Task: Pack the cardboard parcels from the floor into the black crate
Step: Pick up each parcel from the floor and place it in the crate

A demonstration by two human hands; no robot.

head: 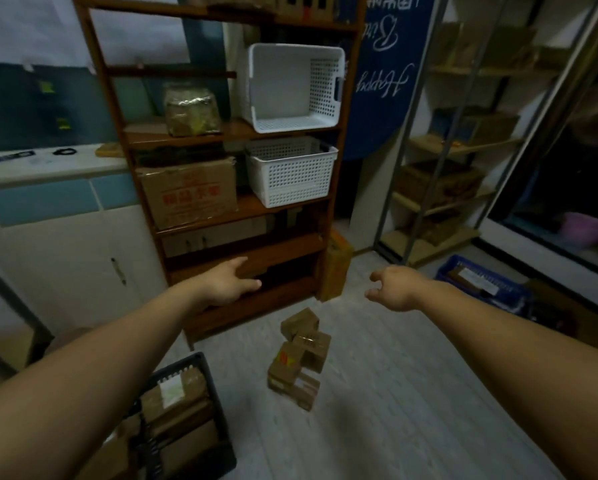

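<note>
Both bare arms reached forward over the pale plank floor (394,393). The left hand (230,284) was open, its fingers stretched out almost straight, and it held nothing. The right hand (396,289) also held nothing; its fingers hung loosely curled and its thumb stood apart from them.

The small brown cardboard parcels (301,355) lay in a loose heap on the floor, below and between the two hands and touching neither. Some of them rested against or on top of one another, and a few carried labels or tape.

The black slatted plastic crate (221,427) stood on the floor beneath the left forearm, nearer the person than the heap and well apart from it. More taped brown parcels (172,400) already lay inside it, one of them with a white label facing up.

Just beyond the left hand rose a tall brown wooden shelf unit (249,265). Well above that hand, its shelves carried a large printed cardboard box (190,194), a white perforated plastic basket (290,171), and a second white basket tipped on its side (290,88).

Past the right hand, to its outer side, a blue plastic crate (481,282) sat on the floor with a flat package in it.
</note>
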